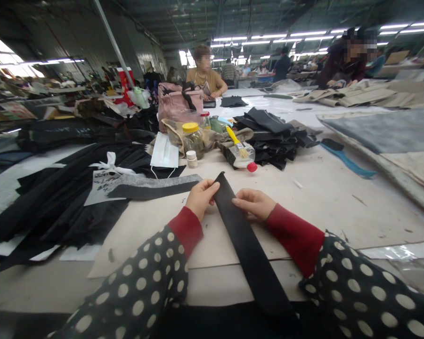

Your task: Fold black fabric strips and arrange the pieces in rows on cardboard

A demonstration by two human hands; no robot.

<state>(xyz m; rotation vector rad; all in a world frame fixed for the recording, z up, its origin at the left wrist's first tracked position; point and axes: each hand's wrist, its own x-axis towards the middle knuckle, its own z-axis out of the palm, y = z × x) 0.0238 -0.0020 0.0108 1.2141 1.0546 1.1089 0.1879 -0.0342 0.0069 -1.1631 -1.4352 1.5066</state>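
Note:
Between my hands is a long black fabric strip (249, 249), its far end raised off the table and its near end running down toward my lap. My left hand (201, 195) pinches the strip's far left corner between thumb and fingers. On the opposite edge, slightly nearer to me, my right hand (255, 203) grips the strip with thumb and fingertips; some of its fingers are hidden behind the cloth. A grey-and-black fabric band (155, 187) lies left of my left hand, beside a paper label (104, 186) with handwriting.
Black cloth pieces (67, 193) are heaped at left. Beyond my hands stand a yellow-lidded jar (192, 139) and a small white bottle (191, 160); a yellow brush (236, 141) rests on a plastic bottle (238, 157). A face mask (165, 150) lies nearby. Co-workers are across the table.

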